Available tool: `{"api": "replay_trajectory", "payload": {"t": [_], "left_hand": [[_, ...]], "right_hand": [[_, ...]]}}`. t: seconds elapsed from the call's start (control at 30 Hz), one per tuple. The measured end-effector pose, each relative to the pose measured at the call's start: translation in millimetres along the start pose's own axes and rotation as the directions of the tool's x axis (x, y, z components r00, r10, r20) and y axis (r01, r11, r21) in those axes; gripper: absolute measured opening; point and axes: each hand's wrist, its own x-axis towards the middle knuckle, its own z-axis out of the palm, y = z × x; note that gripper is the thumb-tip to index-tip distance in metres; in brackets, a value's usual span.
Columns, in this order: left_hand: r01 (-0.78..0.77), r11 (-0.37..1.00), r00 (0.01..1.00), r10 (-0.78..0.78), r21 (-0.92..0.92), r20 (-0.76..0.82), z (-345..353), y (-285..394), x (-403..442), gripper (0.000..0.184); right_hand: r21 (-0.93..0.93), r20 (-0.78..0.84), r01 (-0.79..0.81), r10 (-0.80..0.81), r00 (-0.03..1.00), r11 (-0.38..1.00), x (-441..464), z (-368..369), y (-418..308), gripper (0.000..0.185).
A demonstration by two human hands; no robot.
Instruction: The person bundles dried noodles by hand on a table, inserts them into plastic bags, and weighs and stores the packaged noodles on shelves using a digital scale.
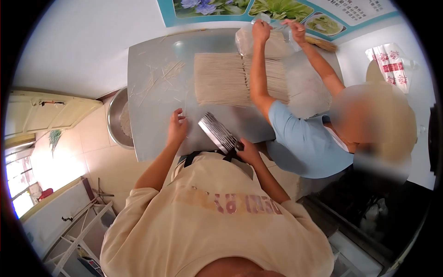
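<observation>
My right hand [248, 151] is wrapped round the dark handle of a wide-bladed cleaver [217, 131], whose blade points up and left over the table's near edge. Left of the blade, my left hand [177, 124] is at the metal table [157, 124], its fingers bent and apart, with a thin strand beside them. Beyond both hands lie two adjoining rows of pale dry noodles [219, 78], divided by a dark uneven line. Loose broken strands [170, 71] are scattered at the table's left.
At the right, a co-worker in a blue shirt [307, 143] reaches over the table, both hands at a clear plastic bag [244, 40] near the back. A metal basin [121, 120] stands by the left edge. A brush [323, 44] lies at the back right.
</observation>
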Motion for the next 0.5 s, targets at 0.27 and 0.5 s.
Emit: {"api": "replay_trajectory", "payload": {"t": [0.27, 0.5], "left_hand": [[-0.347, 0.803, 0.936, 0.262, 0.484, 0.236, 65, 29, 45, 0.062], [-0.626, 0.353, 0.78, 0.308, 0.696, 0.545, 94, 52, 85, 0.09]], "right_hand": [[0.769, 0.164, -0.472, 0.581, 0.797, 0.43, -77, -2, 19, 0.019], [0.832, 0.28, -0.483, 0.546, 0.79, 0.273, -49, 8, 23, 0.021]]}}
